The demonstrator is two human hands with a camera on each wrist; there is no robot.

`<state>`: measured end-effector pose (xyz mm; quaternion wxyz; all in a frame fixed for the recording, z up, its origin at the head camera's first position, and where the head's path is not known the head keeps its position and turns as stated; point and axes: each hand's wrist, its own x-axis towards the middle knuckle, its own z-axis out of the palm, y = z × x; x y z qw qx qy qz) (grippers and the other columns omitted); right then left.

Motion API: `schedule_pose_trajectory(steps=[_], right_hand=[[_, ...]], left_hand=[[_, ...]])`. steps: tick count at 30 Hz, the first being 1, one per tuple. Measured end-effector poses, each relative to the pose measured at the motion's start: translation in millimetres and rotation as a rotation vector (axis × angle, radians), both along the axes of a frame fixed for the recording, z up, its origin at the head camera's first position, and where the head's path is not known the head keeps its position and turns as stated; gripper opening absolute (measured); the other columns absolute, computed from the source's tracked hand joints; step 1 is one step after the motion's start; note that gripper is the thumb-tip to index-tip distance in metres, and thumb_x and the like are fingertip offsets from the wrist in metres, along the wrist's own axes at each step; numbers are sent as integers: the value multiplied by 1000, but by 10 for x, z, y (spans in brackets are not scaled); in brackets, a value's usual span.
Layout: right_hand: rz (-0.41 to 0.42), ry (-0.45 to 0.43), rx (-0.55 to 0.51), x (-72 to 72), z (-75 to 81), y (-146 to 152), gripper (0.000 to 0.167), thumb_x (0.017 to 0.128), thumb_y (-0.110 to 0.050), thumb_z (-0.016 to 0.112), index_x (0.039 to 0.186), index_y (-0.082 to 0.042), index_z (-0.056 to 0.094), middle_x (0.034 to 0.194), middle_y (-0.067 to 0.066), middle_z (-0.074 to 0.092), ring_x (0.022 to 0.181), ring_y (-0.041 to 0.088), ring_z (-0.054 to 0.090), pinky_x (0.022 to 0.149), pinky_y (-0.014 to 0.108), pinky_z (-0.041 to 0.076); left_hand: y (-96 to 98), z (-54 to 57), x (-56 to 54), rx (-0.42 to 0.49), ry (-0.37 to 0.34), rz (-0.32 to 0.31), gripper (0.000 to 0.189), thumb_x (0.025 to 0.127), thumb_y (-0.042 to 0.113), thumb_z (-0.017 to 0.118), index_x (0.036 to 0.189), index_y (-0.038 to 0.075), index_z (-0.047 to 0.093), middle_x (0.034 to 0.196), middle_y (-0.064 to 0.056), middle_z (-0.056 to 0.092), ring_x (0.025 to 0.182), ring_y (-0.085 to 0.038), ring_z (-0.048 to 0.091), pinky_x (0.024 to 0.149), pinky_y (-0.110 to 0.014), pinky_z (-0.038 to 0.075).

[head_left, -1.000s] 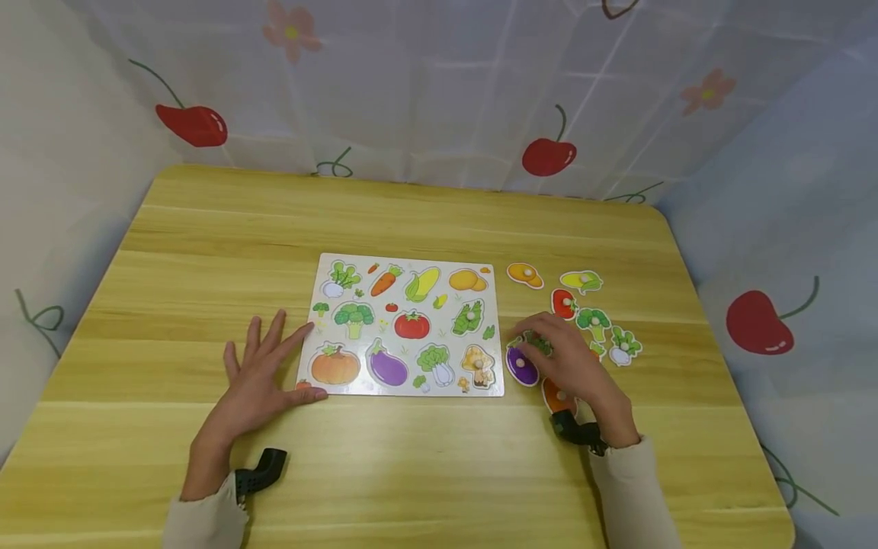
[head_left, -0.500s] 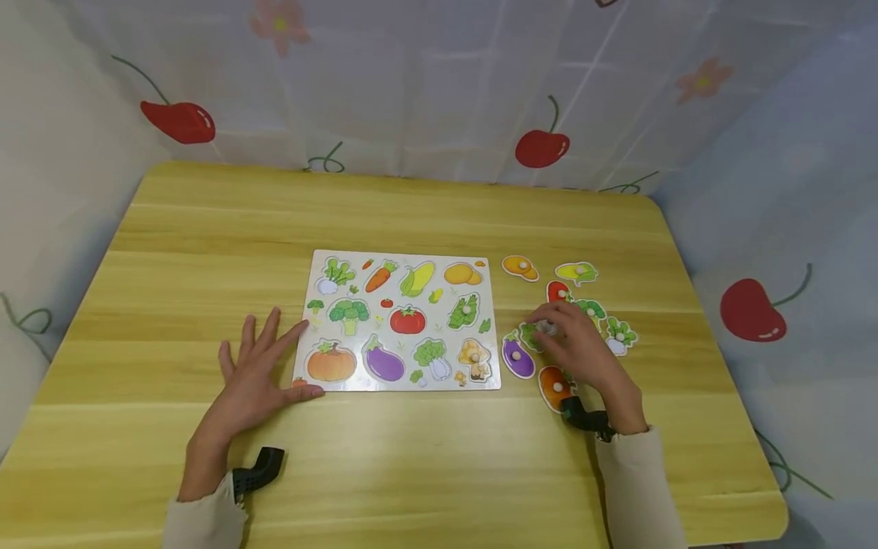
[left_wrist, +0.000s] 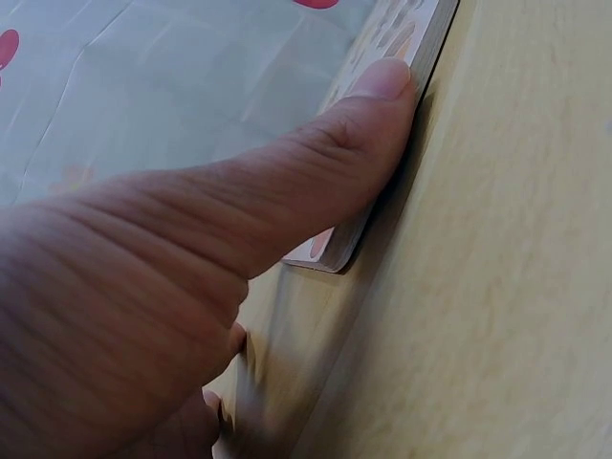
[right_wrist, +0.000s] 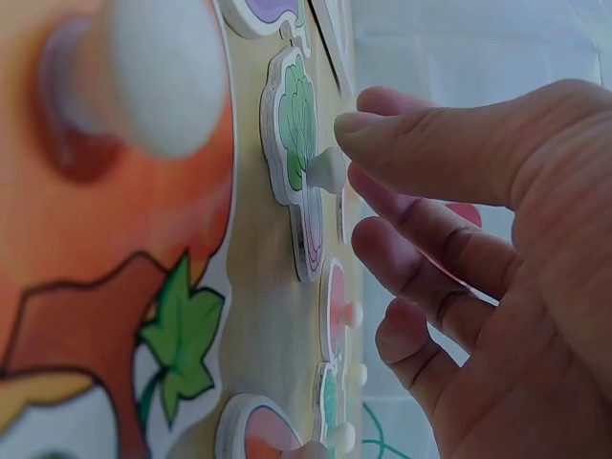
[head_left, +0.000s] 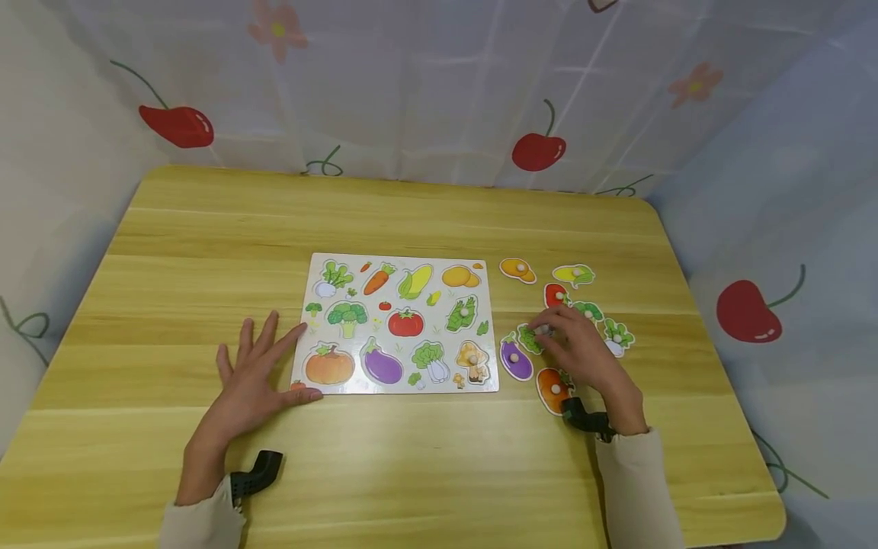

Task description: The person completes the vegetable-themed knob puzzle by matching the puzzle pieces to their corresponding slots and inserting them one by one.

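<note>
Currently, the right hand [head_left: 583, 347] is held over the leafy green piece [right_wrist: 298, 124], which lies on the worktop [head_left: 411, 473] to the right of the puzzle board [head_left: 398, 388]. Its thumb and index finger are brought up close at the white knob [right_wrist: 327, 170] of that piece; whether the knob is actually pinched cannot be told.

The left hand [head_left: 250, 390] is spread and relaxed, its thumb laid on the board's near left corner and its index fingertip placed at the left edge.

Just beside the leafy green piece, on the board's side, the eggplant piece [head_left: 516, 367] is seen; the pumpkin piece [head_left: 546, 393] is placed nearer the person. Farther away, the potato piece [head_left: 511, 268], corn piece [head_left: 565, 273], tomato piece [head_left: 552, 297], broccoli piece [head_left: 591, 308] and turnip piece [head_left: 613, 349] are scattered. Within the board, the mushroom piece [head_left: 469, 349] and asparagus piece [head_left: 458, 316] are seated in the right-hand column.
</note>
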<state>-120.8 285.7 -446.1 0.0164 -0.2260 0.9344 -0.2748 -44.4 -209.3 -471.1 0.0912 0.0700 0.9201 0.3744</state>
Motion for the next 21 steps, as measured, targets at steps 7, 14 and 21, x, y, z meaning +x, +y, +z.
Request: schedule_pose_trajectory(steps=[7,14,21], right_hand=[[-2,-17,6,4,2,-8,16,90,2,70,103,-6,72,108,10,69,105,30,61,89,49,50],[-36,-63,30,4,4,-10,16,91,2,68,104,-8,72,111,10,69,105,30,62,90,50,51],[-47,-74,32,4,-17,-8,15,92,2,67,103,-8,72,109,10,69,103,30,62,89,49,51]], left_hand=[[1,3,-2,3,5,-1,100,77,46,85,158,20,33,168,-22,0,151,-45,-21,106,-70,-25],[0,-2,1,-4,12,0,99,76,46,84,157,20,34,168,-22,1,151,-46,-20,106,-71,-23],[-6,-15,5,-13,13,-1,99,76,45,85,157,19,34,167,-23,1,150,-47,-20,106,-72,-22]])
